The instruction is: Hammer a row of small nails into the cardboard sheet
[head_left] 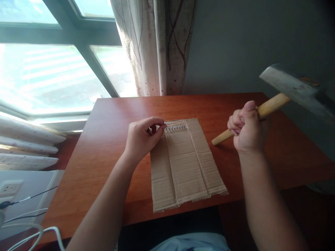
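Observation:
A flat sheet of brown corrugated cardboard lies on the red-brown wooden table. Near the sheet's far edge stands a short row of several small metal nails. My left hand rests at the cardboard's far left corner, thumb and forefinger pinched on a small nail. My right hand is raised to the right of the sheet, closed around the wooden handle of a hammer. The hammer's grey steel head is up in the air at the right, above the table.
A window and a patterned curtain stand behind the table, with a grey wall to the right. A wall socket and white and black cables are at the lower left. The table's near edge runs just past the cardboard.

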Demonstrator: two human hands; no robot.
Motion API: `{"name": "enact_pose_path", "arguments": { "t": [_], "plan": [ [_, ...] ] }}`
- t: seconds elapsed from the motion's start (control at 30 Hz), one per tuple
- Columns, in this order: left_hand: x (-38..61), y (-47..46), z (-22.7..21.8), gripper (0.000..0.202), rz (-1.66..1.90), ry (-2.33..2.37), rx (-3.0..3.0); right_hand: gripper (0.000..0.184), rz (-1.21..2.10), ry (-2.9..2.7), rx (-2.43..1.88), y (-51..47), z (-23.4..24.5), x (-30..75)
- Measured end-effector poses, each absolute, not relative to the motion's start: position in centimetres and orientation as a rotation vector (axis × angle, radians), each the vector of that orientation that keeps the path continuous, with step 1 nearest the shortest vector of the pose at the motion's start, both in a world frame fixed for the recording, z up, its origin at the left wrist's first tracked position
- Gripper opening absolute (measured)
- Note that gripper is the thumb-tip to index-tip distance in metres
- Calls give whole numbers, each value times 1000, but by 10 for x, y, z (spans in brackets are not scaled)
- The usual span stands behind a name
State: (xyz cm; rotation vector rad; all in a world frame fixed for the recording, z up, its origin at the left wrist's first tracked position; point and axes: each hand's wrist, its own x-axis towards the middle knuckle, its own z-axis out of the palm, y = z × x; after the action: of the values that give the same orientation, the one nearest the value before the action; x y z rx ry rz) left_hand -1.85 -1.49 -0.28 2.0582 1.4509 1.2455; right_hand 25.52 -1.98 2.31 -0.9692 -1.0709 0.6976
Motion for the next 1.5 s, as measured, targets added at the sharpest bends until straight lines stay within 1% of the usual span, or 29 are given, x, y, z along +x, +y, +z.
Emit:
{"name": "enact_pose_path", "arguments": {
  "t": [0.47, 0.8, 0.93, 1.1, 1.2, 1.27, 1.5],
  "plan": [
    [-18, -15, -3, 8, 1268, 1408, 2119, 61, 707, -1080, -958, -20, 24, 254],
    [-17, -14, -5, 6, 1290, 1389, 2122, 59, 633, -1135, -1071, -19, 23, 251],
    [-16, -12, -8, 6, 1294, 1369, 2101, 58, 661, -1328, -1253, -20, 23, 251],
    [-15, -11, -10, 7, 1305, 1357, 2091, 49, 586, -1771, -1509, -28, 30, 250],
    [-16, -11, -11, 6, 1307, 1348, 2105, 43, 603, -2014, -1511, -29, 41, 243],
    [-16, -10, -12, 6, 1310, 1351, 2117, 44, 613, -2119, -1476, -27, 51, 235],
    [-15, -9, -14, 5, 1318, 1342, 2132, 48, 402, -2284, -1484, -27, 91, 212]
  ]
}}
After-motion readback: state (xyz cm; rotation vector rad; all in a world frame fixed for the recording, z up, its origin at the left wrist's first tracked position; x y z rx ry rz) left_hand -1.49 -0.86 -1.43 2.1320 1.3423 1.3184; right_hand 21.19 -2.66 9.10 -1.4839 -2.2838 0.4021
